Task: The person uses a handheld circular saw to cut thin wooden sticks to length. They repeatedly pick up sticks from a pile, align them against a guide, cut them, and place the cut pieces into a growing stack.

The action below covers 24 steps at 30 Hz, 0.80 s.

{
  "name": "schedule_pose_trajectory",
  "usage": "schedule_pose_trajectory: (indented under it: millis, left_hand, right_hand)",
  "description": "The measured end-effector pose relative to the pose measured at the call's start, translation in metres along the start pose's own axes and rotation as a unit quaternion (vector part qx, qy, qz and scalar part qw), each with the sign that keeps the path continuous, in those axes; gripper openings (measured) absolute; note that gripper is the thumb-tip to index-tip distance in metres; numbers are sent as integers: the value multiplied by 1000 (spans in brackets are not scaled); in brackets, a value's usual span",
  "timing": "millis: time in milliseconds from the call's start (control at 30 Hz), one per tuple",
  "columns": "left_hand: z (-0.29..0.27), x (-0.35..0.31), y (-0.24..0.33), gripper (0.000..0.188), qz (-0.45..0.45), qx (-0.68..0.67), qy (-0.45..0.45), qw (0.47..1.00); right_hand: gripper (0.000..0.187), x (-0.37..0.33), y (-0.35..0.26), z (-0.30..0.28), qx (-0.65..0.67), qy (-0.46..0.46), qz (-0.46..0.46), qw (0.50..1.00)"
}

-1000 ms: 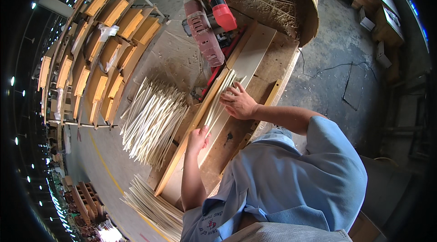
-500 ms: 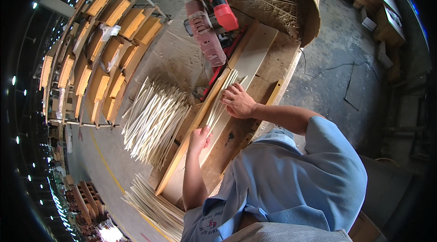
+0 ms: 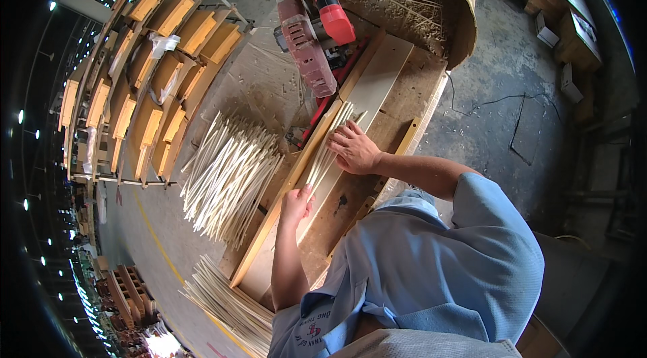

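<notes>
Several thin pale wooden sticks (image 3: 321, 164) lie in a narrow bundle along a light board, beside a raised wooden fence (image 3: 291, 183). Near the bundle's close end, my left hand (image 3: 296, 206) is closed round the sticks, thumb on top. Farther up, my right hand (image 3: 354, 148) rests over the same bundle with bent fingers pressed on it; its fingertips partly hide the sticks. Beyond the hands stands a miter saw with a worn reddish guard (image 3: 306, 45) and a red and black motor (image 3: 330, 6).
A large pile of sticks (image 3: 229, 179) lies left of the fence, with another stack (image 3: 226, 307) at the lower left. A cardboard box (image 3: 431, 8) with offcuts stands behind the saw. At the left is a rack of curved wooden parts (image 3: 151, 75). A cable (image 3: 499, 99) crosses the floor.
Both hands and the sticks stay almost in the same place. The whole view has shifted very slightly.
</notes>
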<state>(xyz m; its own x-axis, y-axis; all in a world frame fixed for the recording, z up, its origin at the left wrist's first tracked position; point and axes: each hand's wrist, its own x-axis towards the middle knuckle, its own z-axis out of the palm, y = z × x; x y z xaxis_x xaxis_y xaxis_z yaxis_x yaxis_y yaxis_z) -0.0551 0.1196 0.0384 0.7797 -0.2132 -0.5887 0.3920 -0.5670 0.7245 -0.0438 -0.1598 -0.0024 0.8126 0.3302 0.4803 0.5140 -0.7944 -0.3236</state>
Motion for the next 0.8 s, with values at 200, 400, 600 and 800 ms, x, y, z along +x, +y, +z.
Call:
schedule_pose_trajectory:
  millis: [200,400,600,800]
  left_hand:
    - [1,-1,1,52,-2,-2,4,1000]
    - [1,-2,0,50,0,-10,4,1000]
    - [2,-3,4,49,-6,-16,0,1000]
    - [3,-4,3,48,-3,-17,6,1000]
  right_hand:
    - [46,1,2,1,5,0,-3,1000]
    - [42,4,3,-1,20,43,-17,999]
    - [44,4,4,1,21,43,-21,999]
    - [41,5,2,0,25,36,-11,999]
